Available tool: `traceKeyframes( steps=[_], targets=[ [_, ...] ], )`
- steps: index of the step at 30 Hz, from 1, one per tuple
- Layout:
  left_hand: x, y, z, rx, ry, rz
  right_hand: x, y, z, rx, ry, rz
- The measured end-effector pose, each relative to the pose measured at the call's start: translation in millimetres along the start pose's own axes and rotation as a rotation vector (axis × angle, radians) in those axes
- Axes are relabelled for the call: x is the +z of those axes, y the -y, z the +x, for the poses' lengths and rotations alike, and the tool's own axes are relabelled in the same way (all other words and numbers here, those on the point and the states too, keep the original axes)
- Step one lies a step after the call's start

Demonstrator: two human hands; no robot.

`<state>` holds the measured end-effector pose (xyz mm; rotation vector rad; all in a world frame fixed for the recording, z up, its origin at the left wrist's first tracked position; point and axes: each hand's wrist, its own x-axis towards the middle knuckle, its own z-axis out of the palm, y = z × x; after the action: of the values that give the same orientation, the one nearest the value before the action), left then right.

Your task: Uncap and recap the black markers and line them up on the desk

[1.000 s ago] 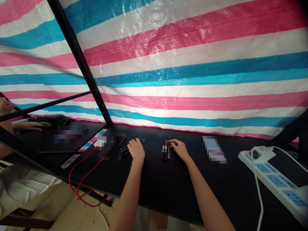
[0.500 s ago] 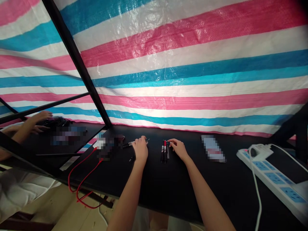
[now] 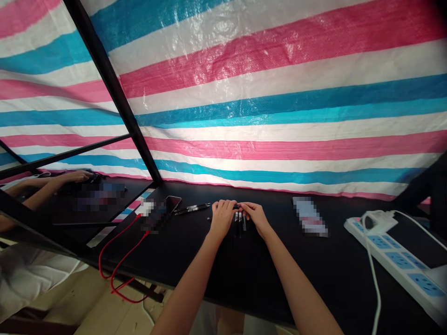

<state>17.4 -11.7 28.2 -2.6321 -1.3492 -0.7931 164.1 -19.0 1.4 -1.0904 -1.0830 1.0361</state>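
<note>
My left hand (image 3: 222, 216) is closed on a dark pen (image 3: 236, 206), most of it hidden under the fingers. A short dark end shows left of that hand. My right hand (image 3: 255, 216) meets it from the other side, its fingertips pinched at the pen's right end. Just below the fingers, several pens (image 3: 238, 227) lie side by side, upright in view, black with white markings; their upper ends are partly covered by my hands. Left of my left hand, a pair of black pens (image 3: 192, 209) lies slantwise on the black table (image 3: 251, 265).
A phone (image 3: 172, 203) and blurred items with red cables (image 3: 117, 231) lie at left. On the right are a blurred flat packet (image 3: 310, 216) and a white power strip (image 3: 394, 260) with cables. Beyond the black frame post (image 3: 115, 93), another person's hand (image 3: 78, 176) handles dark items.
My left hand has moved right with the pen, away from the slanted pair, and now meets my right hand. The right hand has shifted slightly left. The other person's hand has moved right.
</note>
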Motion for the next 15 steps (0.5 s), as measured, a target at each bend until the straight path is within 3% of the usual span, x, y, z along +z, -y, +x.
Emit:
traceKeyframes(
  steps=[8, 12, 15],
  targets=[
    [0.7, 14, 3, -0.031, 0.024, 0.012, -22, 4, 5, -0.026, -0.323, 0.137],
    [0.8, 20, 3, -0.154, -0.075, -0.007, -37, 5, 7, -0.085, -0.540, 0.202],
    [4.3, 25, 4, -0.319, -0.126, -0.086, -45, 6, 6, -0.076, -0.609, 0.234]
  ],
)
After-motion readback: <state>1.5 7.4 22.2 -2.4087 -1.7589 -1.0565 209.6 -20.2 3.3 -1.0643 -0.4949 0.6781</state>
